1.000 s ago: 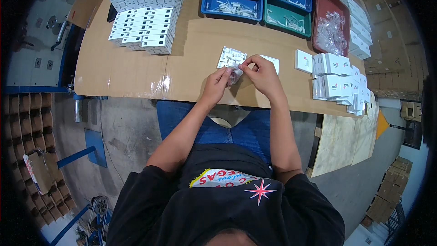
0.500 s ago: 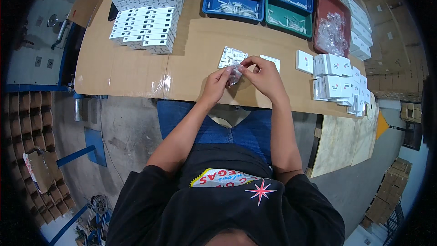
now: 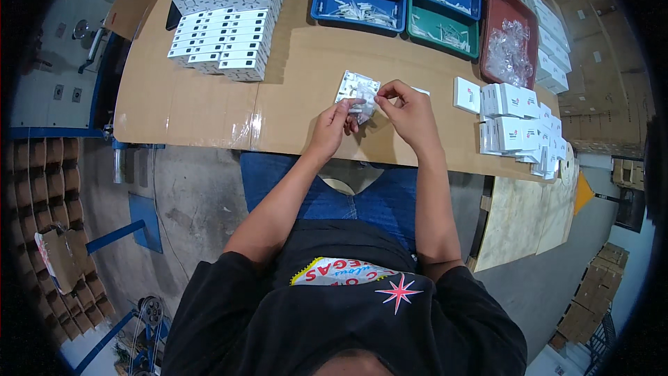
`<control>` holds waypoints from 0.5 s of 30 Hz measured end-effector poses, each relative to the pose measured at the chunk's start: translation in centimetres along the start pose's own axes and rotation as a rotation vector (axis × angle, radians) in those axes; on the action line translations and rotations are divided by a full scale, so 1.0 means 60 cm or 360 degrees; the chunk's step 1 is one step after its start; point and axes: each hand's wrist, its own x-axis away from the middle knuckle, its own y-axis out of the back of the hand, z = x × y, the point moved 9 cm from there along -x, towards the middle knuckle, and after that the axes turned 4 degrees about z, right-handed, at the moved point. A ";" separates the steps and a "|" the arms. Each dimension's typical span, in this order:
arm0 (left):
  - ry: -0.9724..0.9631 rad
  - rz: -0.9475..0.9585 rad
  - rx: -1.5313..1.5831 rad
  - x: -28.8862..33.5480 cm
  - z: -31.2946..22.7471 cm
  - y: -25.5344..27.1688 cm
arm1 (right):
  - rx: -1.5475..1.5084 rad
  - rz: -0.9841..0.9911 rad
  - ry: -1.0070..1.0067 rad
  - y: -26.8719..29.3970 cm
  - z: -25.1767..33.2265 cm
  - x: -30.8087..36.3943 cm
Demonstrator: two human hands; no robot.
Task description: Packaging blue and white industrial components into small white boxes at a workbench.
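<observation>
A small clear plastic bag (image 3: 364, 107) hangs between my hands near the table's front edge, with small pale pieces apparently inside. My left hand (image 3: 328, 129) is closed on its left side, thumb and fingertips pressed together. At the bag's upper right, my right hand (image 3: 412, 118) is pinched, its fingertips at the plastic edge. Just behind the bag lies a white square plate (image 3: 347, 85) with small fittings, partly covered by the bag and fingers. Beyond my right hand, a flat white piece (image 3: 422, 91) is mostly hidden.
Tall stacks of white units (image 3: 242, 40) stand at the left. Along the back are a blue tray (image 3: 358, 24) of white pieces, a green tray (image 3: 445, 49), and a red tray (image 3: 491, 3) of clear bags. Small white boxes (image 3: 513, 134) are piled at the right.
The bag is spread wider and now overlaps the white plate. My right hand has shifted slightly right, covering more of the flat white piece. My left hand stays nearly in place.
</observation>
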 end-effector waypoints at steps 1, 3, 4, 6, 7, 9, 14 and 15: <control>0.0020 0.0031 0.0054 -0.001 0.000 -0.001 | -0.0024 -0.0006 0.0001 0.000 -0.006 0.000; 0.0040 0.0060 0.0106 0.000 0.000 -0.005 | -0.0050 -0.0010 0.0001 0.001 -0.013 -0.001; 0.0043 0.0033 0.0037 0.004 -0.015 -0.014 | 0.0018 -0.0019 -0.0021 0.004 -0.017 -0.002; 0.0048 0.0010 -0.0032 0.003 -0.020 -0.019 | 0.0088 -0.0031 -0.0047 0.009 -0.024 -0.002; 0.0047 0.0036 -0.0011 0.001 -0.015 -0.018 | 0.0092 -0.0034 -0.0054 0.009 -0.024 -0.001; 0.0047 0.0060 0.0009 -0.001 -0.004 -0.013 | 0.0095 -0.0036 -0.0061 0.008 -0.023 0.000; 0.0035 0.0090 0.0052 -0.003 -0.003 -0.016 | -0.0043 -0.0023 -0.0015 0.014 -0.003 0.005; 0.0036 0.0092 0.0052 -0.003 -0.001 -0.016 | -0.0043 -0.0025 -0.0018 0.016 -0.004 0.005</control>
